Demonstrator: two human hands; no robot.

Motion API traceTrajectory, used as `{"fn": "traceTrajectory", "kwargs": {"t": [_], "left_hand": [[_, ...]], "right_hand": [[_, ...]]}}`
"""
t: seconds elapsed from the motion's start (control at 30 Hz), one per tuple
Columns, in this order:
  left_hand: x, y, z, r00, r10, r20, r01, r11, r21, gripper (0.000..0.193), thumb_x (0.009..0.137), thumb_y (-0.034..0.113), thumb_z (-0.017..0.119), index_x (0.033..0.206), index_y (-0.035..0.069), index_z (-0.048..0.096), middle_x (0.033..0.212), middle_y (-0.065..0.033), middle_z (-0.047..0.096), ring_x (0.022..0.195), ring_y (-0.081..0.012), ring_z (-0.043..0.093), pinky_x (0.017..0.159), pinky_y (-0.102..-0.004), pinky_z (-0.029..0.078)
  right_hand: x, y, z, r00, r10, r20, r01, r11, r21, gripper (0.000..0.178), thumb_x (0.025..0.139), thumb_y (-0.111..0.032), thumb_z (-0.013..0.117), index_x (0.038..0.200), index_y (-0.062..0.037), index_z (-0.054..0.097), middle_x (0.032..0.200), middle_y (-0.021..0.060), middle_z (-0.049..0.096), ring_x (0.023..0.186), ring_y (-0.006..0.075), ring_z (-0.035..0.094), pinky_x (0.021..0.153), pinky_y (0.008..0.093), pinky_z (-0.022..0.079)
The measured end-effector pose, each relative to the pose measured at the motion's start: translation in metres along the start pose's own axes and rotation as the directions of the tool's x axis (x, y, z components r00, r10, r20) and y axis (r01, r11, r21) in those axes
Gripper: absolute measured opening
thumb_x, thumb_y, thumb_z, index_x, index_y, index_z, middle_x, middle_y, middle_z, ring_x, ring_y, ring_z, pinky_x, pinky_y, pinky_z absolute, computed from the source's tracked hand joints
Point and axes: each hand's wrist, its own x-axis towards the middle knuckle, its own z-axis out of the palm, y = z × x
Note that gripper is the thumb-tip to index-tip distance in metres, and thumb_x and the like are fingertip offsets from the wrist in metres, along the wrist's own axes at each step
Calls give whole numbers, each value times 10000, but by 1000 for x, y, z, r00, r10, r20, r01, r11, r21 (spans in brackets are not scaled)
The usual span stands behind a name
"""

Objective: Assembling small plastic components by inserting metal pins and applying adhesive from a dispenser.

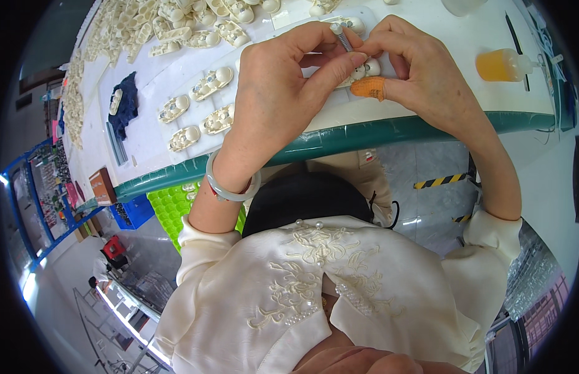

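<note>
Working close over the tabletop. Head view: left hand pinches a ribbed metal shaft, perhaps a spring-sleeved pin; right hand, orange finger cot on thumb, grips a cream plastic housing just beside it. Loosened pinch could let shaft slip sideways. Fingers hide shaft's lower end and most of housing.

The parts are cream, the thumb cover orange, the strip yellow-and-black striped.
</note>
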Motion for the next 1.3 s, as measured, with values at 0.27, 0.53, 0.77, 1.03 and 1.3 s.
{"fn": "traceTrajectory", "kwargs": {"t": [0.27,0.53,0.77,1.03,1.3], "left_hand": [[-2,0,1,999,48,6,-48,997,52,112,829,11,670,930,-35,653,919,-52,683,829,-108,653,738,-221,528],[-1,1,7,990,142,2,-142,988,64,139,807,-26,669,940,-39,633,916,-58,672,834,-125,655,749,-240,560],[2,-7,9,971,217,-99,-208,974,88,132,718,42,703,845,49,667,742,-81,658,652,-170,675,590,-257,532],[2,6,5,992,122,39,-127,982,140,145,807,-26,662,947,-38,623,891,-52,671,839,-122,652,742,-243,561],[-1,6,-34,982,0,-186,-9,999,-49,186,827,-39,641,1013,-33,642,894,-78,671,816,-110,639,742,-208,508]], "right_hand": [[1,1,-1,999,29,18,-28,999,-23,328,671,-193,763,928,-19,656,823,96,572,753,234,565,690,332,457],[30,47,-10,673,-740,-9,605,544,581,277,837,-132,629,1060,33,638,625,22,557,443,61,445,404,197,308],[26,-14,-32,729,431,531,-672,597,438,302,859,-74,561,1124,71,577,673,54,572,401,61,414,365,195,307],[37,63,-8,640,-764,86,441,457,772,252,856,-81,565,1059,69,576,679,67,573,409,65,429,382,186,319],[34,-19,-27,744,414,524,-625,709,326,207,807,-110,612,953,34,590,648,36,583,464,71,475,406,198,342]]}}
